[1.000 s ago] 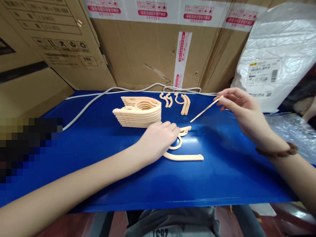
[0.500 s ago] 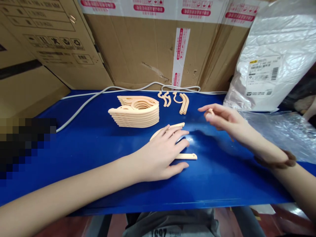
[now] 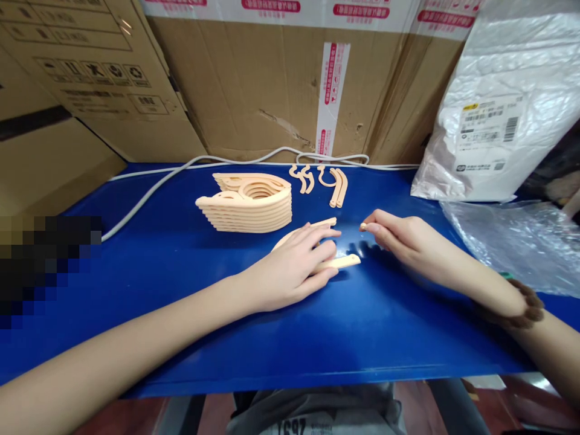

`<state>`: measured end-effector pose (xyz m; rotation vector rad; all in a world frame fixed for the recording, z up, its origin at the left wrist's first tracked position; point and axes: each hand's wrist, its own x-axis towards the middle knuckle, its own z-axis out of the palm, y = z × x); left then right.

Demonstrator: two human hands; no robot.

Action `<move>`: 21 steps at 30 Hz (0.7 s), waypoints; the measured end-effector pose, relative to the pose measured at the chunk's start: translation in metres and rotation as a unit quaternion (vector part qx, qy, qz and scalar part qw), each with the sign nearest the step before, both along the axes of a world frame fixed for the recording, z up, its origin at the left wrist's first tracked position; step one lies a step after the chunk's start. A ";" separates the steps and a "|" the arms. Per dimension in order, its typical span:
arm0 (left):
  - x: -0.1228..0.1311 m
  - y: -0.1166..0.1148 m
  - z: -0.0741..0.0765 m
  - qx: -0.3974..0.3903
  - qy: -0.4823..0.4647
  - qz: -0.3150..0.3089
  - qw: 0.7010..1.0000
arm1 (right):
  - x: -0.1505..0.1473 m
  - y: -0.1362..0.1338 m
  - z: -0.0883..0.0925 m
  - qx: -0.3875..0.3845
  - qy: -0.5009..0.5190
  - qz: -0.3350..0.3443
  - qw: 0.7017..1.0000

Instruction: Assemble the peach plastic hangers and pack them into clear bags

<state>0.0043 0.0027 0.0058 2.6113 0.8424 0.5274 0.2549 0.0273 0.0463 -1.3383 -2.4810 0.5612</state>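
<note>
Peach-coloured curved plastic arms lie near the middle of the blue worktop, mostly covered by the left hand. That hand rests low and fairly flat. Its fingers lie over the upper arm and its thumb is closed against the lower one, whose rounded end sticks out to the right. The grip looks meant to pin the pair against the surface so they cannot slide.

The right hand sits just beside that free end but apart from it. Its fingertips are pinched narrowly on a small peach plastic pin, of which only the tip shows. Held this way, the pin's end points toward the arms.

Behind the left hand stands a neat stack of peach plastic folded hangers, seemingly set out of the way yet within reach. Farther back, loose peach hooks and curved strips lie by a white cable. Brown cardboard boxes wall the back. A white labelled plastic bag leans at the right above a clear plastic bag.
</note>
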 end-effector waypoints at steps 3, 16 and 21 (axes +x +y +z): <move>0.000 -0.001 0.000 -0.018 -0.022 0.020 0.999 | -0.005 -0.003 0.001 -0.031 -0.004 0.039 0.999; -0.002 0.002 -0.004 -0.013 -0.071 0.036 0.997 | -0.008 -0.007 -0.006 -0.031 0.020 0.111 0.993; -0.002 0.003 -0.004 -0.009 -0.068 0.034 0.997 | -0.010 -0.007 -0.009 -0.039 0.026 0.103 0.994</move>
